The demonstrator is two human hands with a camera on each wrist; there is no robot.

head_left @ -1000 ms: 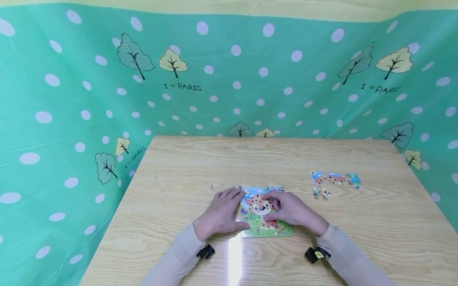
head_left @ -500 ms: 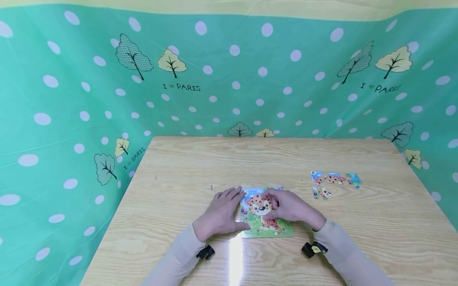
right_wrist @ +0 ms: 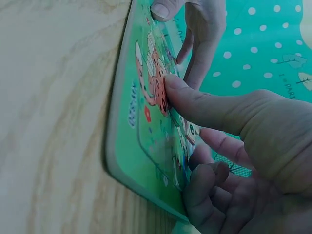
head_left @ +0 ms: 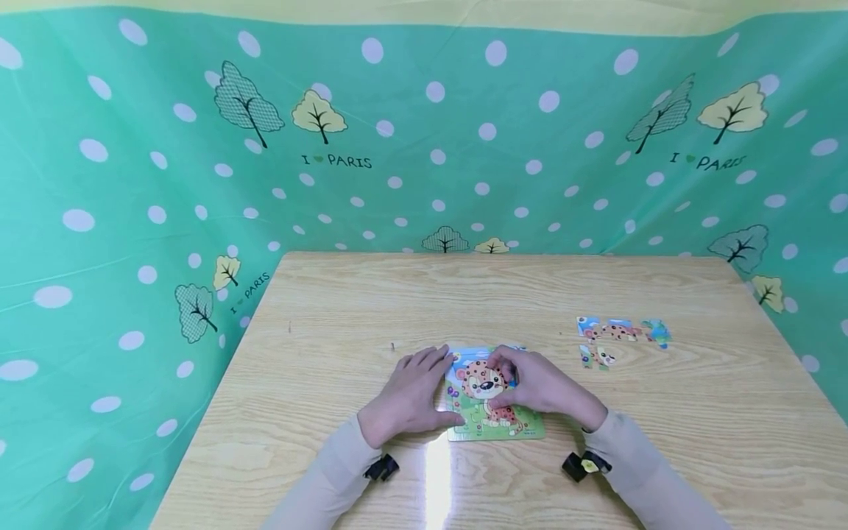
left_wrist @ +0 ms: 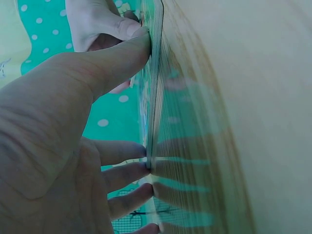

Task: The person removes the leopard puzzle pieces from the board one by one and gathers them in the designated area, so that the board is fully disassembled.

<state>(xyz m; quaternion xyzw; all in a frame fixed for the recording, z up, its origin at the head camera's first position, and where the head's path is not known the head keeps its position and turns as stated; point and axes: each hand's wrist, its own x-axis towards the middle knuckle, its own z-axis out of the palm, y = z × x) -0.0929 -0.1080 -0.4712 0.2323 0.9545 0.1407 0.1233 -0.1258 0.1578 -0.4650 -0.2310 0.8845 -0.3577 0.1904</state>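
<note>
A jigsaw board [head_left: 467, 430] with a spotted leopard cub on green grass and blue sky lies flat on the table. My left hand [head_left: 409, 394] rests along its left side, fingers extended, with the thumb on the lower left corner. From the right, my right hand [head_left: 539, 383] reaches over the board with bent fingers. Its thumb [right_wrist: 178, 87] and index finger span a puzzle piece by the cub's head, while the other fingers curl near the board's edge in the right wrist view. The hand partly hides that piece.
Several loose puzzle pieces [head_left: 619, 331] lie to the right of the board, some showing leopard spots and a face, one blue-green [head_left: 657, 333]. A tiny dark speck [head_left: 392, 346] lies left of the board. A polka-dot curtain [head_left: 437, 132] stands behind the wooden table [head_left: 371, 294].
The right hand shifts slightly over the cub's head, its thumb and index finger staying at the same part of the board. The left hand and the loose pieces keep their places.
</note>
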